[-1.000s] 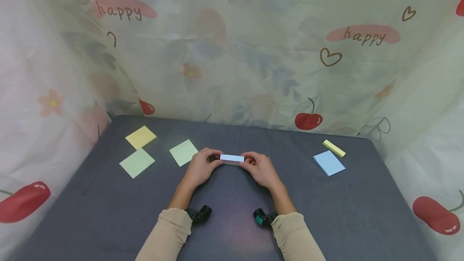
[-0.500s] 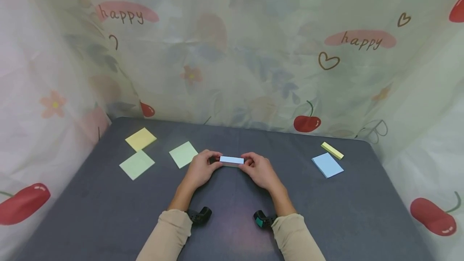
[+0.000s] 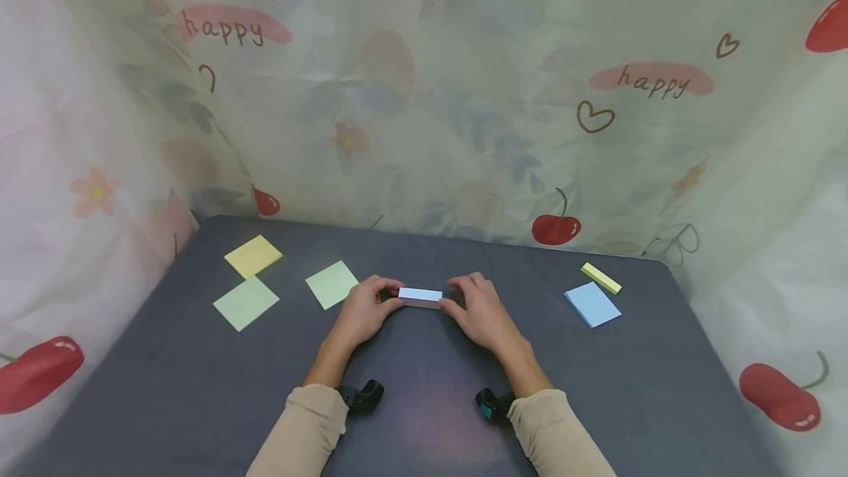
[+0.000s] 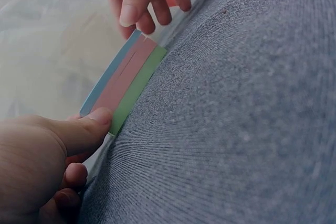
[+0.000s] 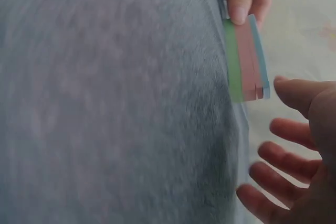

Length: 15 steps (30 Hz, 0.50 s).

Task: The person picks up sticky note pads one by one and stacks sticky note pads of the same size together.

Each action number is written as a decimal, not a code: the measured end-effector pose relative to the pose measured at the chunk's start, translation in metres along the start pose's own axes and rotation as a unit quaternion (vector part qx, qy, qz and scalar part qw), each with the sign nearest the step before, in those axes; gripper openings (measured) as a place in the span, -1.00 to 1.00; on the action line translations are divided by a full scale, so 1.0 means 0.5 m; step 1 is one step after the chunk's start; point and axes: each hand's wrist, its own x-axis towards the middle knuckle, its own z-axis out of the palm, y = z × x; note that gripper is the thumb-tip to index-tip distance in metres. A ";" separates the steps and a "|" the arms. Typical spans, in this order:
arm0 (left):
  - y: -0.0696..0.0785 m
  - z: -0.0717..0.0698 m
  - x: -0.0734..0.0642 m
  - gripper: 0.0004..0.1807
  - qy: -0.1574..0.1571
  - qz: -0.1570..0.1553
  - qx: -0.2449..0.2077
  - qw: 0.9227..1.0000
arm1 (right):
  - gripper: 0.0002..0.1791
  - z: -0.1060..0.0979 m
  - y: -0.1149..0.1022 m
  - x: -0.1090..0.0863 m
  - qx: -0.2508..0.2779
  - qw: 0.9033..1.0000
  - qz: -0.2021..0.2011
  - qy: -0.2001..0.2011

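Note:
In the head view a small stack of sticky notes (image 3: 420, 294) sits on the dark cloth in the middle, its narrow top light blue. The left wrist view shows its side in layers: blue on top, pink (image 4: 123, 74) in the middle, green below. With thumb and fingers my left hand (image 3: 363, 313) pinches the stack's left end. My right hand (image 3: 489, 319) is off the other end, fingers spread and loosely bent. A small gap separates its thumb (image 5: 296, 94) from the stack in the right wrist view.
On the left lie a yellow square note (image 3: 254, 256), a green one (image 3: 246, 303) touching its corner, and another green note (image 3: 331, 285) near my left hand. At right are a light blue pad (image 3: 592, 305) and a narrow yellow strip (image 3: 601, 278). A printed curtain (image 3: 424, 131) surrounds the table.
My right hand has let go of the stack's right end, its fingers parting and drawing slightly right. The left hand keeps its pinch. The whole head view has shifted a little.

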 end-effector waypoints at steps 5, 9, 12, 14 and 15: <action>-0.001 -0.001 0.001 -0.73 -0.002 0.001 0.002 1.000 | -0.33 -0.012 0.005 0.004 -0.056 0.998 0.006 0.002; -0.001 0.000 0.002 -0.74 -0.002 0.005 0.003 1.000 | -0.20 -0.025 0.012 0.008 -0.074 0.997 0.021 -0.009; -0.001 0.001 0.003 -0.74 0.001 0.008 0.005 1.000 | -0.10 -0.035 0.021 0.010 -0.082 0.996 0.031 -0.020; -0.002 0.002 0.002 -0.75 0.000 0.007 0.007 1.000 | -0.05 -0.040 0.029 0.010 -0.095 0.994 0.037 -0.029; -0.002 0.002 0.001 -0.75 0.000 0.007 0.006 1.000 | -0.03 -0.043 0.034 0.011 -0.102 0.994 0.037 -0.032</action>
